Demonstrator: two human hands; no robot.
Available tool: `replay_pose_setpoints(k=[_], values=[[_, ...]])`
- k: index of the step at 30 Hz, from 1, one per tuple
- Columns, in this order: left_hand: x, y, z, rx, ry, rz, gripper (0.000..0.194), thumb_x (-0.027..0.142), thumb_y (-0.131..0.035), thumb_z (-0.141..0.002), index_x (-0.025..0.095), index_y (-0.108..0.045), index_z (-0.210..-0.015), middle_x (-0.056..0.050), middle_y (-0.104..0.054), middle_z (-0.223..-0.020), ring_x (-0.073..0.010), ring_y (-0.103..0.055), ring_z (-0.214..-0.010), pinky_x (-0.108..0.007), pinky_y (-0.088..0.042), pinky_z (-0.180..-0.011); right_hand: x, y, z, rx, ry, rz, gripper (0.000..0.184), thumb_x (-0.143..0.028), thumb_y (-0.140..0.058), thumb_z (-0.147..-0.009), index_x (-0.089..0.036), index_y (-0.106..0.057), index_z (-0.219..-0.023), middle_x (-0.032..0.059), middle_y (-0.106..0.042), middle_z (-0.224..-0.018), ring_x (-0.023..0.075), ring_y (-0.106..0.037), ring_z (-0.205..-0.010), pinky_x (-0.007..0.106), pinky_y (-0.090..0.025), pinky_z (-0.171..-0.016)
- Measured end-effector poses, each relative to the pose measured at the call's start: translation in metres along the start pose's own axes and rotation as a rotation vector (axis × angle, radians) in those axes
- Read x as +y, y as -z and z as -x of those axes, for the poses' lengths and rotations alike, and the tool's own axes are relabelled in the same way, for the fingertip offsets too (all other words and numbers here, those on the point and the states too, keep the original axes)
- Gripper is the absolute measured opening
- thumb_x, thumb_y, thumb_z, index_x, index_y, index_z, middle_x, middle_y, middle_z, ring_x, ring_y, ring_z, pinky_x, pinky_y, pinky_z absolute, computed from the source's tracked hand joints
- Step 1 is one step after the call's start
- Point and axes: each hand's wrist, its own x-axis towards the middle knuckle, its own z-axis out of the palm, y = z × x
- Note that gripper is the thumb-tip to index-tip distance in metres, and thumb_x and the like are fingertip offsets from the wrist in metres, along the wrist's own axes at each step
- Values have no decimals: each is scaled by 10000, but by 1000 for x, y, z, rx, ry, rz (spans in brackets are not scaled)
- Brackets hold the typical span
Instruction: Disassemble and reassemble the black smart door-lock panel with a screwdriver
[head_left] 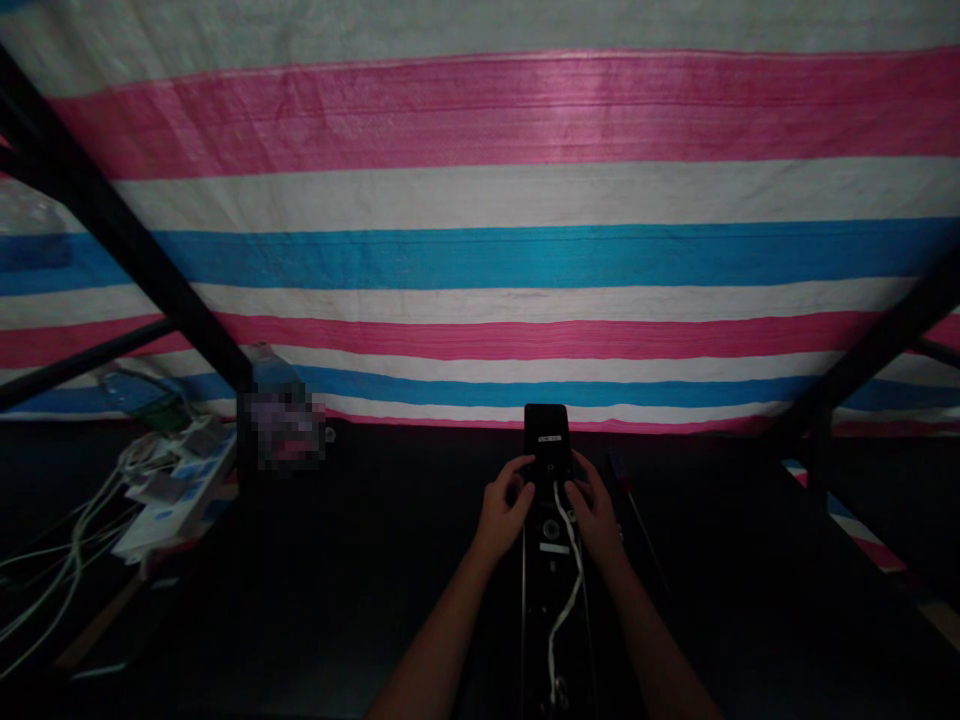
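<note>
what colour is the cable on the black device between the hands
The cable is white, best seen in the head view.

Both forearms extend forward, left fingers and right fingers bent inward.

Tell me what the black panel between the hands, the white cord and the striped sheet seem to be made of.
Black panel: metal or plastic, unclear; smooth-looking, with thin bright edges.
White cord: probably matte plastic or fabric, bending in loose curves.
Striped sheet: likely woven plastic, slightly glossy; it creases and catches light.
</note>
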Motion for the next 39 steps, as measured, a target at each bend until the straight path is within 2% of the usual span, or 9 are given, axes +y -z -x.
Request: replay_pose_setpoints(k=[6, 14, 19, 27, 34, 39], values=[[0, 0, 0, -9, 4, 7, 387, 280, -549, -906, 191, -604, -1279, 40, -545, -685, -137, -504, -617, -239, -398, -609, -1, 0, 0, 7, -18, 4, 592, -447, -614, -870, -226, -479, -1402, 76, -751, -1028, 241, -723, -875, 343, -584, -744], [3, 0, 0, -6, 4, 2, 383, 263, -552, -901, 187, -607, -1272, 26, -573, -717, -149, -533, -670, -250, -420, -649, 0, 0, 0, -8, -2, 11, 573, -428, -593, -888, -219, -452, -1403, 72, -747, -1012, 228, -718, -866, 335, -575, -744], [3, 0, 0, -12, 8, 5, 383, 273, -550, -906, 188, -601, -1277, 46, -530, -669, -134, -491, -608, -237, -388, -602, 3, 1, -1, -10, 0, 10, 562, -424, -597, -888, -227, -457, -1395, 69, -743, -1035, 227, -715, -878, 341, -572, -755], [0, 0, 0, -14, 14, 13, 390, 287, -554, -905, 202, -602, -1282, 17, -604, -761, -151, -549, -683, -255, -431, -676, 4, 1, -1, -28, -5, -8, 565, -429, -595, -899, -238, -444, -1409, 62, -741, -1006, 219, -711, -850, 326, -563, -730], [-1, 0, 0, -22, 24, 15, 398, 308, -551, -909, 191, -598, -1287, 44, -528, -675, -141, -515, -627, -238, -400, -617, 3, 1, 0, -26, -14, 1, 575, -434, -591, -904, -241, -433, -1422, 59, -735, -1012, 218, -704, -862, 331, -559, -740], [1, 0, 0, -13, 28, 9, 398, 301, -558, -904, 192, -603, -1284, 36, -539, -700, -140, -514, -635, -242, -405, -632, 1, 1, 0, -27, -9, 7, 576, -438, -592, -901, -238, -437, -1418, 59, -736, -1011, 217, -702, -863, 326, -561, -737]])
